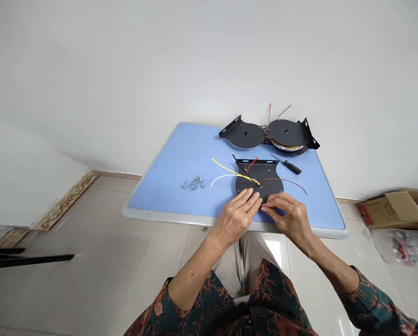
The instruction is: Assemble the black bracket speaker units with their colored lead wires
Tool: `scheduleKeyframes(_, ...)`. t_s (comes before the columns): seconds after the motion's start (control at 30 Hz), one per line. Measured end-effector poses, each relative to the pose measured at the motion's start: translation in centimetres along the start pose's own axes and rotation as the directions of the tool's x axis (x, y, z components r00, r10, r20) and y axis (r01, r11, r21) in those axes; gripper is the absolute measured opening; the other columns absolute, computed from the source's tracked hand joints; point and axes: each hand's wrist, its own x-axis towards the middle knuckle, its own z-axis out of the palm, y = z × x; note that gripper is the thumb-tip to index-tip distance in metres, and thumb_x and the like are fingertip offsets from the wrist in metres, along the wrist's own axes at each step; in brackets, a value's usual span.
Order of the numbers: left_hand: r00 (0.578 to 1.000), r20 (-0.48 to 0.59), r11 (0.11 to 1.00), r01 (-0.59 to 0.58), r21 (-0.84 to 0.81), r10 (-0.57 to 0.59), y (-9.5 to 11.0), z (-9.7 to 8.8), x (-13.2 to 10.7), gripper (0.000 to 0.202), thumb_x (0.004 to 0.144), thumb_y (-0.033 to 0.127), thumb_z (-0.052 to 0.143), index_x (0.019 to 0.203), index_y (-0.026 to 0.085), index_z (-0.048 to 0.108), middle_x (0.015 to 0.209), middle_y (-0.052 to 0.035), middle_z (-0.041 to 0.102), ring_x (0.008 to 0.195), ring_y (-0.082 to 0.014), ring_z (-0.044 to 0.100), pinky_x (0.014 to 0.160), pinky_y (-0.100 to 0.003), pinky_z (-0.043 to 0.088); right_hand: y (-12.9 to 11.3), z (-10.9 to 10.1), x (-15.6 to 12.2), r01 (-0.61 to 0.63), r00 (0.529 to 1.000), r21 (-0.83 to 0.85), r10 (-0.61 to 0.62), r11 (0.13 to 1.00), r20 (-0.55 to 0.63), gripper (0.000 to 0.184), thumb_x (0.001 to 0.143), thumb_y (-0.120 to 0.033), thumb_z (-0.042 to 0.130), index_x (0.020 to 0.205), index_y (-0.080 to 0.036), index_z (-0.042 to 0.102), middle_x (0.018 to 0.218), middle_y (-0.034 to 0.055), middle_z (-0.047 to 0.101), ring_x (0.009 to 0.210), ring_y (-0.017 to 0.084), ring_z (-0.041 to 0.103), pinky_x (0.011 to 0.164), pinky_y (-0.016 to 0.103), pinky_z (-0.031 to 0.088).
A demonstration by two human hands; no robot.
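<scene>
A black metal plate (268, 173) with a bent, slotted flange lies on the blue table near its front edge. Yellow, white, black and red wires (230, 170) come out of its centre hole. My left hand (240, 212) rests on the plate's near left part, fingers stretched out flat. At the plate's near edge, my right hand (291, 214) pinches with thumb and forefinger; whatever is between the fingertips is too small to make out. A loose pile of small silver screws (194, 183) lies left of the plate.
Behind the plate sit more black round bracket assemblies (245, 134), with thin red wires sticking up. A black-handled screwdriver (293, 167) lies right of the plate. The table (159, 186) stands against a white wall. An open cardboard box (394, 210) and a plastic bag (401, 245) are on the floor at right.
</scene>
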Motion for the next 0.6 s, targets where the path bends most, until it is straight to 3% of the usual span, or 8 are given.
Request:
scheduleKeyframes(0.3,1.0,0.027,0.999,0.017,-0.031,-0.016,-0.1,0.2,-0.3,0.04,0.097,0.003,0.046,0.132,0.01,0.063,0.131,-0.0146,0.07,0.134,-0.0272,0.058,0.11,-0.049,0.055,0.3,0.1,-0.1,0.047,0.999,-0.037,-0.047,0.998,0.002,0.01,0.092,-0.023,0.068,0.084,-0.022,0.072,0.086,0.006,0.072,0.079,0.019,0.069,0.073,0.031,0.057)
scheduleKeyframes(0.6,1.0,-0.001,1.0,-0.001,-0.011,0.001,-0.1,0.1,-0.1,0.034,0.098,0.005,0.049,0.128,0.009,0.064,0.128,-0.0149,0.071,0.132,-0.0277,0.06,0.108,-0.048,0.057,0.5,-0.9,-0.1,-0.01,0.999,0.057,0.008,0.998,0.043,0.012,0.095,-0.022,0.065,0.097,-0.023,0.076,0.091,0.0055,0.073,0.081,0.017,0.07,0.075,0.029,0.058)
